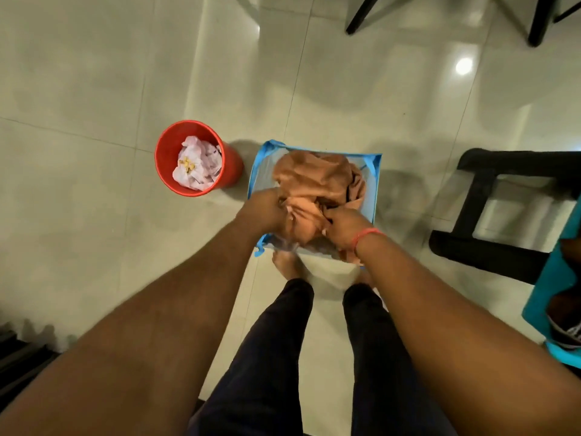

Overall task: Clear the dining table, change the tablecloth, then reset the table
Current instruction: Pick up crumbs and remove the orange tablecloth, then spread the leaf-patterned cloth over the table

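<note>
An orange-brown cloth (pixel 314 180) is seen bunched in a bag (pixel 261 171) with blue edging and see-through sides, which stands open on the tiled floor (pixel 94 73). The cloth fills most of the bag and is heaped above its rim at the far side. Both arms are stretched down into the bag from above. The left hand (pixel 262 212) is placed at the bag's near left corner, its fingers curled into a fold of the cloth; the fingertips are hidden by the fabric and blurred. The right hand (pixel 341 229) is set just beside it, to the right, and a fold of the same cloth is pinched between its thumb and fingers. A red thread band (pixel 364 236) is worn on the right wrist.

A red bin (pixel 166 158) is stood just left of the bag, near it but apart, and crumpled pale pink paper (pixel 198 168) with a few yellow scraps on top is held inside it. Two bare feet (pixel 286 265) are planted on the floor right behind the bag, below dark trousers (pixel 273 341). A black chair (pixel 490 215) is seen to the right, and more black legs (pixel 361 14) are seen at the top edge. A turquoise edge (pixel 550 294) is cut off at the right border; what it belongs to cannot be told.
</note>
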